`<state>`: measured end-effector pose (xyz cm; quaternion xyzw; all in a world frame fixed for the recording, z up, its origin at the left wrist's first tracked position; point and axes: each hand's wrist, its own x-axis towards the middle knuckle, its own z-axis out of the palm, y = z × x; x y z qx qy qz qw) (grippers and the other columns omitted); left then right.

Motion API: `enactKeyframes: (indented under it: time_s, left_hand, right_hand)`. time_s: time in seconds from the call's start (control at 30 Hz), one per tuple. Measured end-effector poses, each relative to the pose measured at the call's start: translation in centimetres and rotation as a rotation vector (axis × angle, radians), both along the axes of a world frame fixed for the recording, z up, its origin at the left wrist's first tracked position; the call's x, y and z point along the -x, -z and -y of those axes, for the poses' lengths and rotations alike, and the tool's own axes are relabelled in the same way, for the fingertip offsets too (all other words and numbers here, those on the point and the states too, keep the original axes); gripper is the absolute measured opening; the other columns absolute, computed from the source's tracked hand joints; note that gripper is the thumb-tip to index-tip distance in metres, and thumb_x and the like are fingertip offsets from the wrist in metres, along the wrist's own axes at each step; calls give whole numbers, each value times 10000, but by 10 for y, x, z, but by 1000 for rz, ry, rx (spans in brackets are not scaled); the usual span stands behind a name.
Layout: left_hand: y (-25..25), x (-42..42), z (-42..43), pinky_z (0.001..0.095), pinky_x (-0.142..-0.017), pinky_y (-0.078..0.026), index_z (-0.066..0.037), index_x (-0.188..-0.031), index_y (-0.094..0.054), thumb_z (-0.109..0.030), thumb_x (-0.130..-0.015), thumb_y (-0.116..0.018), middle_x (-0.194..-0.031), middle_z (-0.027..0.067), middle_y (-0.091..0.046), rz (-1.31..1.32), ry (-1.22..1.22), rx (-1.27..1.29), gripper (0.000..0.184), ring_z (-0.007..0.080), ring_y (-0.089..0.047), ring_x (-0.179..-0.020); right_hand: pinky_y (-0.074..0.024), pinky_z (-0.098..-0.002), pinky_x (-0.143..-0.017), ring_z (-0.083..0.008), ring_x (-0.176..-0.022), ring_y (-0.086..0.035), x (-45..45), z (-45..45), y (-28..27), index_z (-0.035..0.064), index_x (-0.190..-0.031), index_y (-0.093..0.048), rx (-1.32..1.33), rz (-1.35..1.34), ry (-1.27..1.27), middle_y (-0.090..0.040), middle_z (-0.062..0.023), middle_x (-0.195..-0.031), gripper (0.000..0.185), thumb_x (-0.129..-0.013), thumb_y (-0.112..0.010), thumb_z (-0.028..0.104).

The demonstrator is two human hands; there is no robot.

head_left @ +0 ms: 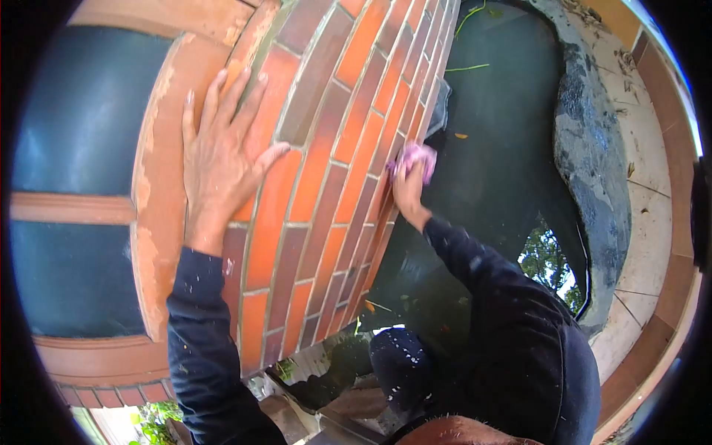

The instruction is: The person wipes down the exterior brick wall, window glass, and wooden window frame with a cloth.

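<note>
My left hand (222, 159) lies flat with its fingers spread, resting on the wooden window frame (165, 148) and the edge of the brick wall (319, 170). The wall is faced with orange and brown bricks with pale joints. Lower on the wall, my right hand (410, 189) is closed around a crumpled pink and white cloth (417, 157). The cloth is pressed to the bricks just above the dark water. Part of it is hidden behind my fingers.
A pond of murky water (504, 133) borders the wall, with a few leaves floating on it. A grey stone rim (593, 156) edges the pond, and pale paving (641, 208) runs beyond it. Dark window panes (81, 111) are at the left.
</note>
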<state>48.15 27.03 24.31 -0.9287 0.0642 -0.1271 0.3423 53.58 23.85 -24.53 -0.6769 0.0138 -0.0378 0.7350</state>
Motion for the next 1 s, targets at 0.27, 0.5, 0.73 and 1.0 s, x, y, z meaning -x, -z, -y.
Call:
enactKeyframes:
  time_s: [0.27,0.5,0.73,1.0]
  left_hand:
    - [2,-3,-3,532,-1287,-131,-262,-1603,-409,-543,-797,-783,-1648,-17,-388,-32,-91,-60,932,230,-272,-1555]
    - [-3,-5,6,546,-1280,-141,-269,-1614,-387,-520,-807,-782,-1657,-17,-374,-31,-100,-22,933,237,-277,-1553]
    - [1,1,1,547,-1278,-150,-267,-1613,-386,-514,-809,-781,-1657,-16,-373,-56,-102,-13,929,239,-272,-1555]
    - [-2,-1,1,516,-1287,-129,-241,-1616,-382,-505,-780,-809,-1666,-14,-369,-2,-38,-34,975,248,-275,-1559]
  right_hand:
    - [-457,-460,-941,-382,-1081,-581,-259,28,-85,-39,-1145,-608,31,220,372,-600,-254,-1141,292,-984,-589,204]
    - [-335,-504,-1179,-521,-1379,-433,-87,8,31,-91,-1437,-432,124,-66,98,-433,-371,-1471,584,-997,-542,276]
    - [-466,-485,-971,-404,-1125,-621,-177,32,-99,-41,-1231,-539,-77,169,88,-628,-275,-1175,352,-1000,-564,224]
    - [-492,-524,-857,-471,-1033,-602,-199,25,-164,-2,-1132,-547,185,662,315,-603,-273,-1070,265,-964,-601,196]
